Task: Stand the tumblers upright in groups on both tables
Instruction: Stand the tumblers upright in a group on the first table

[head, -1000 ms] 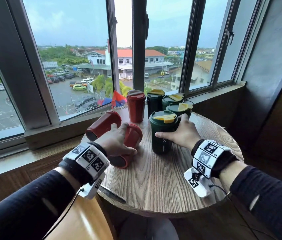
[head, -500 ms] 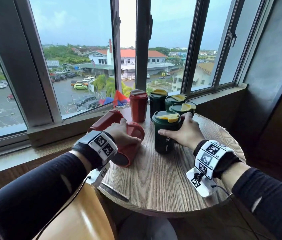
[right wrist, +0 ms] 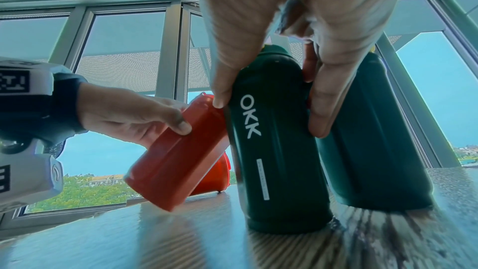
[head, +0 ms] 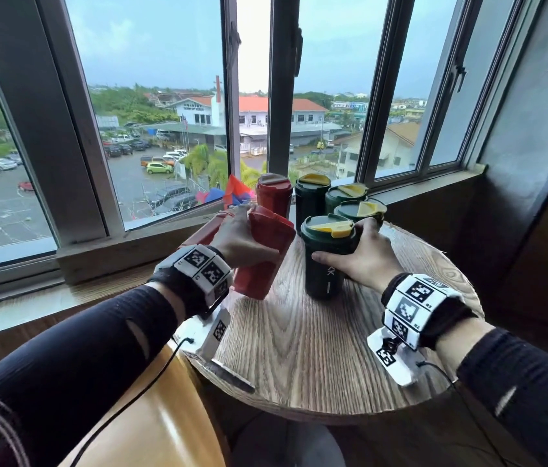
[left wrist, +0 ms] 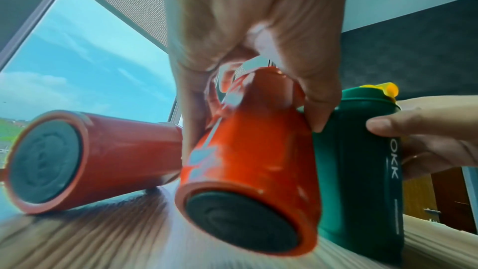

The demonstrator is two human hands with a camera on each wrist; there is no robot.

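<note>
- On the round wooden table (head: 299, 348) by the window, four green tumblers stood upright together, and one upright red tumbler (head: 273, 193) stood just beside them
- Two red ones were not yet standing: the tilted red tumbler (head: 265, 251) was in hand, base low and apparently off the wood, and the lying red tumbler (left wrist: 85, 156) rested on its side behind it
- No second table was in view, so that part could not be judged
- The left hand (head: 242, 241) came from the left, fingers and thumb wrapped round the tilted tumbler's upper body
- The right hand (head: 363, 257) clasped the front green tumbler (head: 326, 264) from the right, thumb on its near side, fingers curled round it as it stood on the table
</note>
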